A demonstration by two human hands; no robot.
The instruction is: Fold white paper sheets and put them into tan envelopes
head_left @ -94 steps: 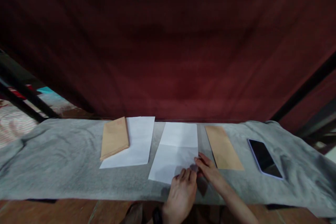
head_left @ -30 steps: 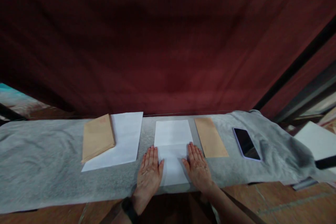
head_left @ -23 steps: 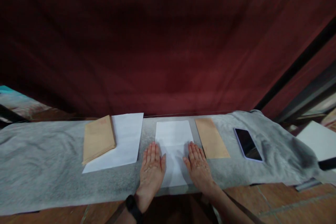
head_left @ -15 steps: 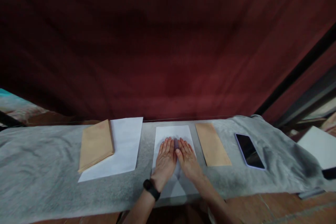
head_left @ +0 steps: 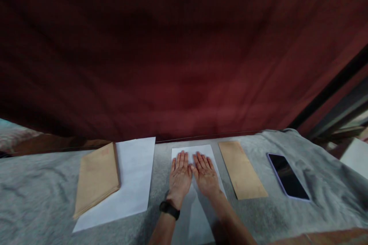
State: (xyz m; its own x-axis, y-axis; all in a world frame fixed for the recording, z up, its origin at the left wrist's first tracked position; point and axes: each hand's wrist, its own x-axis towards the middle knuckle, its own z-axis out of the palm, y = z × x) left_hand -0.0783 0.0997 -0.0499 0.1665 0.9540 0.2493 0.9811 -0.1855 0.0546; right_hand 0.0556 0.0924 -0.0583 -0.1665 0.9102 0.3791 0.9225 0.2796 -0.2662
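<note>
A white sheet of paper (head_left: 195, 214) lies lengthwise in front of me on the grey cloth (head_left: 37, 183). My left hand (head_left: 179, 176), with a black band on its wrist, rests flat on the sheet's far half, fingers stretched out. My right hand (head_left: 205, 176) lies flat right beside it, thumbs nearly touching. Neither hand holds anything. A single brown envelope (head_left: 242, 174) lies just right of the sheet.
To the left, a stack of brown envelopes (head_left: 96, 178) sits on white sheets (head_left: 132, 180). A dark phone (head_left: 288, 176) lies face up at the right. A dark red curtain (head_left: 184, 53) hangs right behind the cloth. Another white sheet (head_left: 355, 157) shows at the far right edge.
Both hands slid from the sheet's two side edges in to its middle and then toward its far end, staying flat. The camera tilted and moved closer.
</note>
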